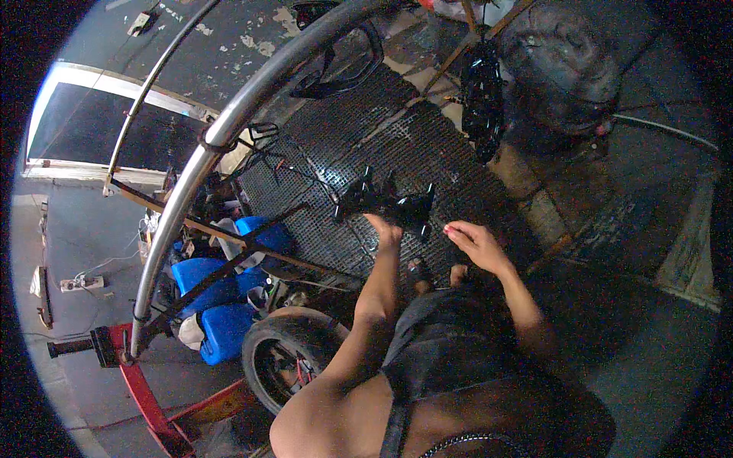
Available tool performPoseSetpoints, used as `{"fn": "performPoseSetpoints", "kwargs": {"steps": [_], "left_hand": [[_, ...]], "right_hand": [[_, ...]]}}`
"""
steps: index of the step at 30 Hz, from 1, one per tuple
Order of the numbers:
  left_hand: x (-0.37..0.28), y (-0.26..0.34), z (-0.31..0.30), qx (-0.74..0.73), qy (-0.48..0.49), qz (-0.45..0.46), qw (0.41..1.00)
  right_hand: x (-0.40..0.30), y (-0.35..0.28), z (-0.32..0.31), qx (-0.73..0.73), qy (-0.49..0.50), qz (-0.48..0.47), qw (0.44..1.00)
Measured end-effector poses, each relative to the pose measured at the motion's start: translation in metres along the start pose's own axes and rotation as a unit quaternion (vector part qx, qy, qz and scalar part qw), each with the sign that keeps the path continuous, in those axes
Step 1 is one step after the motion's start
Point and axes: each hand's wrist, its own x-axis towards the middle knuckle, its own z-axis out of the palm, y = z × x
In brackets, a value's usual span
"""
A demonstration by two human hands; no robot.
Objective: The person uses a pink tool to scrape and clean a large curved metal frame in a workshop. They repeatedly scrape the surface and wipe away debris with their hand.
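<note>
Glossy black moulded part (pixel 413 207) with several upright prongs sits over my left hand (pixel 382 230), which grips it from beneath; the palm and most fingers are hidden behind it. My right hand (pixel 481 247) hovers just to the right of that part, apart from it. Its fingers are half curled, and nothing shows between them. Beneath both hands lies a dark floor mat or grating (pixel 320 154) with a fine square pattern.
A curved metal tube (pixel 177 212) arcs across the left side. Blue plastic jugs (pixel 226 332) stand beside a wheel with a tyre (pixel 257 363) and a red metal frame (pixel 140 375). Another glossy black part (pixel 484 103) hangs at upper right. A wall socket (pixel 83 283) is far left.
</note>
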Motion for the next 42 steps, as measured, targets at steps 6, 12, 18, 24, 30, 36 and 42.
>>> {"fn": "performPoseSetpoints", "kwargs": {"steps": [6, 12, 18, 24, 30, 36, 42], "left_hand": [[-0.009, 0.005, -0.008, 0.002, 0.022, 0.003, 1.0], [-0.022, 0.007, -0.02, 0.002, 0.048, 0.011, 0.999], [-0.032, 0.002, -0.031, 0.003, 0.067, 0.008, 0.998], [-0.047, -0.009, -0.043, 0.001, 0.083, -0.001, 0.997], [-0.069, -0.024, -0.061, 0.016, 0.098, -0.027, 0.995], [-0.089, -0.036, -0.078, 0.034, 0.112, -0.049, 0.992], [-0.106, -0.038, -0.092, 0.034, 0.124, -0.055, 0.99]], "right_hand": [[0.013, 0.011, -0.003, 0.026, -0.066, 0.018, 0.997], [0.042, 0.011, 0.004, 0.017, -0.122, -0.017, 0.992], [0.063, 0.019, 0.007, -0.015, -0.148, -0.023, 0.989], [0.061, 0.014, 0.006, -0.038, -0.218, 0.003, 0.975], [0.059, 0.018, 0.019, 0.0, -0.252, 0.003, 0.968], [0.075, 0.03, 0.025, -0.04, -0.177, -0.016, 0.983], [0.09, 0.037, 0.027, -0.063, -0.132, 0.032, 0.989]]}}
